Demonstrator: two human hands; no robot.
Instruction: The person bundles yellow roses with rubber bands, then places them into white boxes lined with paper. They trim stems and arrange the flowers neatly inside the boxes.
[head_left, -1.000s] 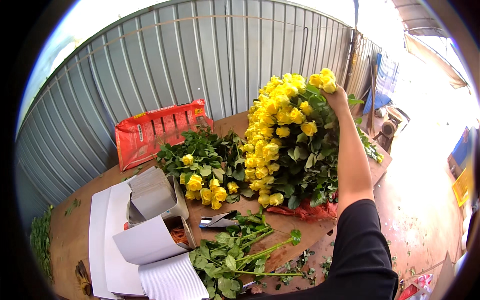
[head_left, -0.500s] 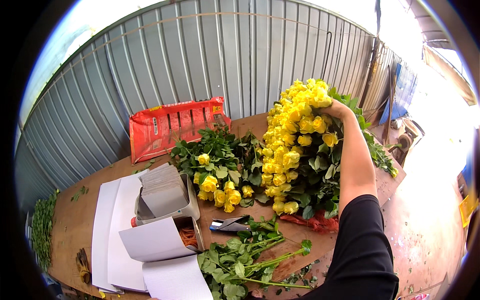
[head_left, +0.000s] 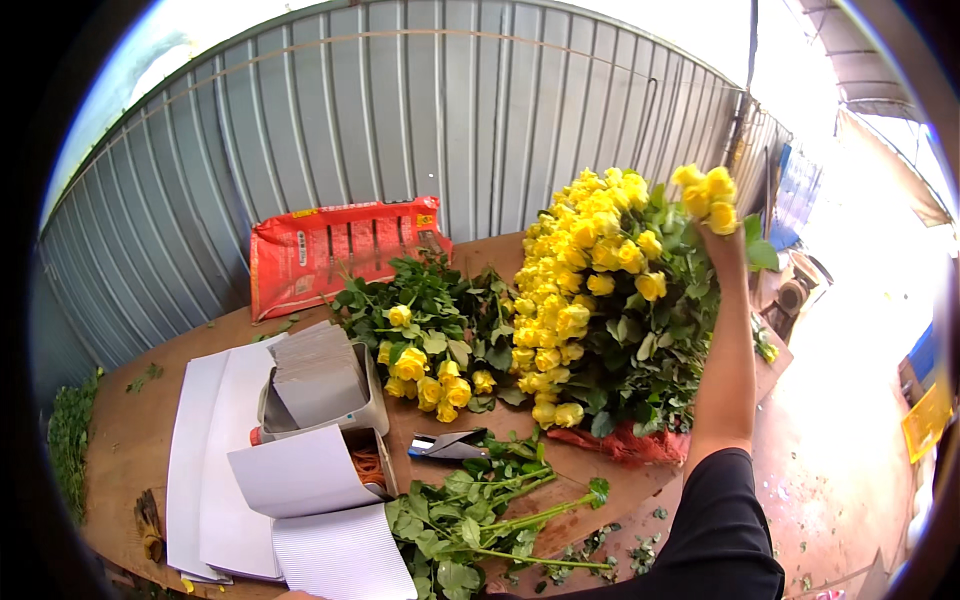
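Note:
My right hand [head_left: 722, 243] is raised at the right, closed around the stems just under a few yellow roses [head_left: 708, 196]. Left of it, a big heap of yellow roses [head_left: 590, 255] lies with the blooms toward the left and the leafy stems toward the right. A smaller group of yellow roses [head_left: 425, 375] with leaves lies farther left on the table. At the bottom edge, by a white corrugated sheet [head_left: 345, 555], only a skin-coloured sliver shows, perhaps my left hand; its fingers are hidden.
Dark-handled pruning shears [head_left: 450, 445] lie before the roses, above cut leafy stems [head_left: 490, 505]. A grey bin [head_left: 375, 400] of cards, a box of rubber bands [head_left: 368, 466] and white sheets [head_left: 225, 470] stand left. A red bag [head_left: 340, 250] leans on the metal wall [head_left: 420, 120].
My right hand has moved right, away from the rose heap, and now holds a few yellow roses apart from it. The view has shifted slightly.

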